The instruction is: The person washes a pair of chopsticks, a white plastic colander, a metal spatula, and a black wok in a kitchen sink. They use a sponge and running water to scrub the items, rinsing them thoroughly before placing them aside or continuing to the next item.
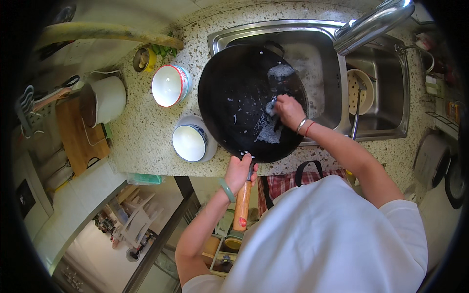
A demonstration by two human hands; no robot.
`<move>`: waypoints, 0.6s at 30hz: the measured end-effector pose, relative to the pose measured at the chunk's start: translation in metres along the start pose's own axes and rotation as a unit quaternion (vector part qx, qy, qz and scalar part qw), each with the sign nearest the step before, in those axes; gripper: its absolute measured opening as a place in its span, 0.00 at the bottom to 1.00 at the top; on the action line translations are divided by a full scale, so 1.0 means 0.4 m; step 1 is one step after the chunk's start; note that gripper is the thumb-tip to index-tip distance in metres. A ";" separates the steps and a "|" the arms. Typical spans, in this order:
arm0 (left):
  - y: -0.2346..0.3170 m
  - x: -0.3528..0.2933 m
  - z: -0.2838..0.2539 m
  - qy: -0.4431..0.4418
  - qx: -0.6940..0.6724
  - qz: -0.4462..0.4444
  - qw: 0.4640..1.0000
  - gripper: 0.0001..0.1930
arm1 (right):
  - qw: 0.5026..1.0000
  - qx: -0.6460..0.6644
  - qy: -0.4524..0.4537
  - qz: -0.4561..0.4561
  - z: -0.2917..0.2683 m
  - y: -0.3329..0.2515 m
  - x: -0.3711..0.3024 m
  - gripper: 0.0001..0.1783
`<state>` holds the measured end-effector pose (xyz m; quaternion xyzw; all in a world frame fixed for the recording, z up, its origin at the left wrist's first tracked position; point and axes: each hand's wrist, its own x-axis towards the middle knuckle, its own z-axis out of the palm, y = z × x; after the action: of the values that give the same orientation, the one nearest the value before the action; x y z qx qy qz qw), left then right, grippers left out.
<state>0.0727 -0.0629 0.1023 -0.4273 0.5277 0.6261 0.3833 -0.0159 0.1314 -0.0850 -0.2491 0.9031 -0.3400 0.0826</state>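
A large black wok (222,93) is tilted over the left basin's edge and the counter, with its inside facing me. My left hand (238,173) is closed round the handle (242,205) near the rim; the handle's wooden end sticks out toward me. Inside the wok, toward its right side, my right hand (289,111) is closed on a small pale, foamy scrubber (270,107), pressed against the black surface. What the scrubber is made of is hard to tell. Patches of white suds (269,134) lie below and above that hand, and small flecks dot the wok's middle.
Left of the wok, a red-rimmed bowl (168,86) and a blue-rimmed bowl (189,143) stand on the speckled counter (141,122). The chrome faucet (373,27) overhangs the steel sink (337,88). A strainer bowl (355,95) with a long-handled utensil sits in the right basin.
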 end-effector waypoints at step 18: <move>-0.031 0.017 0.003 0.005 0.018 0.031 0.999 0.13 | 0.969 0.235 -0.077 0.018 0.043 -0.123 -0.098 0.04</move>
<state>0.0816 -0.0597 0.0919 -0.4068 0.5538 0.6262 0.3684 0.0427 0.1096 -0.0664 -0.2318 0.7931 -0.5207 0.2145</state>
